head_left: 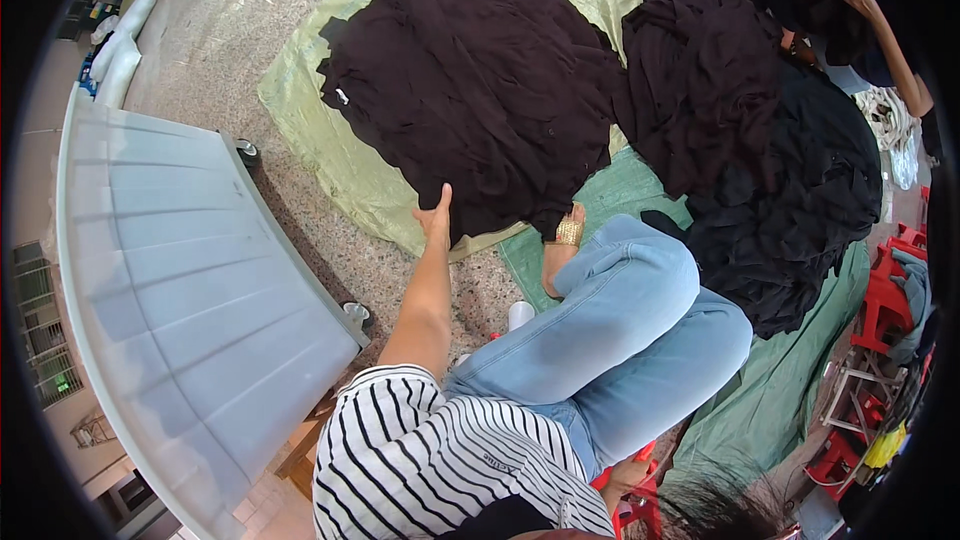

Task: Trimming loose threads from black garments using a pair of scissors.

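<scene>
Here, left hand [434, 222] at dark cloth [480, 90], fingers spread, white label [342, 97] unreadable, right hand [628, 476], fingers unclear

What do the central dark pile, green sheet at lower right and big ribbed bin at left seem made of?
Central dark pile: soft, matte cloth, from its limp folds; knit or woven, I can't tell.
Green sheet: probably plastic tarp, given its faint sheen and creases.
Ribbed bin: likely molded plastic, smooth and pale, going by its even ribs and stiff-looking wall.
</scene>
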Tool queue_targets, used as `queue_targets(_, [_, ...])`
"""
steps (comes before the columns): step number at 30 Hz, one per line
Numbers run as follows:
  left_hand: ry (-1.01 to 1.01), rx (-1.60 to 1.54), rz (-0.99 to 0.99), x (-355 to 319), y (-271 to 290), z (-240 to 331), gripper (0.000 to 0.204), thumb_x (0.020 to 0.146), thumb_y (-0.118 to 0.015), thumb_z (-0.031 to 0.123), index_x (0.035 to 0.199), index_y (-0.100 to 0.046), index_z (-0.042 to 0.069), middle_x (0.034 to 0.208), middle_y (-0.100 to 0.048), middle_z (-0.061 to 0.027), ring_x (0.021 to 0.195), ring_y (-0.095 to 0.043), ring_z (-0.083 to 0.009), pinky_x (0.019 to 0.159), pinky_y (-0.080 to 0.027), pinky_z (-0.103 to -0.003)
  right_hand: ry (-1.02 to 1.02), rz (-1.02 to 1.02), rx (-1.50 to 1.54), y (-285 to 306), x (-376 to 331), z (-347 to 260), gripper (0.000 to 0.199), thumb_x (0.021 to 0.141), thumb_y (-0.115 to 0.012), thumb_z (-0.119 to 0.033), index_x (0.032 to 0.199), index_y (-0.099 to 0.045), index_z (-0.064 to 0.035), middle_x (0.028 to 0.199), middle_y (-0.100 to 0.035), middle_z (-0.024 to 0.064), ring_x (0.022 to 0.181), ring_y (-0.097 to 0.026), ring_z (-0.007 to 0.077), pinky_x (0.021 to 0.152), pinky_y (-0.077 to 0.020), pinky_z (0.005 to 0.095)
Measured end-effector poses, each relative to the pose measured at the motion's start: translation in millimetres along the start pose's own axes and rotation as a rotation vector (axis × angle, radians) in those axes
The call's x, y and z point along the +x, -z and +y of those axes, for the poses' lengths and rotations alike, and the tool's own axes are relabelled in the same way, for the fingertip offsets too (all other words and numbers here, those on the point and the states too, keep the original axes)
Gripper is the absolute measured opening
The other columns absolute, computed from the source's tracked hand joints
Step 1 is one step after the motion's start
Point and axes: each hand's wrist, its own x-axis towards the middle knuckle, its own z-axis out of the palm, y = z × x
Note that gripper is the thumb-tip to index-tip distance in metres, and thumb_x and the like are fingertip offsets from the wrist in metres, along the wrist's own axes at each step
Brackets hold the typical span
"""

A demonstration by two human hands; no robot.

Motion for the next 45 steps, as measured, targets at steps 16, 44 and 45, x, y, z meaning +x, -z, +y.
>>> queue_targets(16, [0.04,0.38,0.281,-72,-80,93,0.148,0.055,-0.09,0.061,0.16,0.006,0.022,0.163,0.004,-0.0299,0.152,-0.004,-0.0409,0.11,-0.014,-0.076,-0.035,0.105,-0.073,14,54,26,0.052,0.095,-0.061,-0.044,0.125,-0.06,-0.0011,0.095,-0.068,0.0289,0.084,-0.066,0.0474,0.068,-0.0517,0.054])
queue_targets(44, [0.183,-0.424,-0.573,72,54,26,0.049,0.067,-0.081,0.013,0.11,-0.066,-0.004,0.099,-0.07,-0.0124,0.087,-0.068,-0.026,0.085,-0.056,-0.04,0.063,0.066,-0.174,23,71,73,0.052,0.096,-0.059,-0.043,0.124,-0.059,0.0003,0.097,-0.068,0.0297,0.085,-0.066,0.0477,0.068,-0.0517,0.054])
queue_targets(45, [0.153,-0.433,-0.555,61,32,23,0.056,0.067,-0.083,0.013,0.116,-0.063,-0.006,0.105,-0.07,-0.0119,0.092,-0.067,-0.0262,0.088,-0.055,-0.039,0.067,0.071,-0.179,24,73,73,0.052,0.096,-0.059,-0.043,0.124,-0.059,0.0003,0.097,-0.068,0.0297,0.085,-0.066,0.0477,0.068,-0.0517,0.0539])
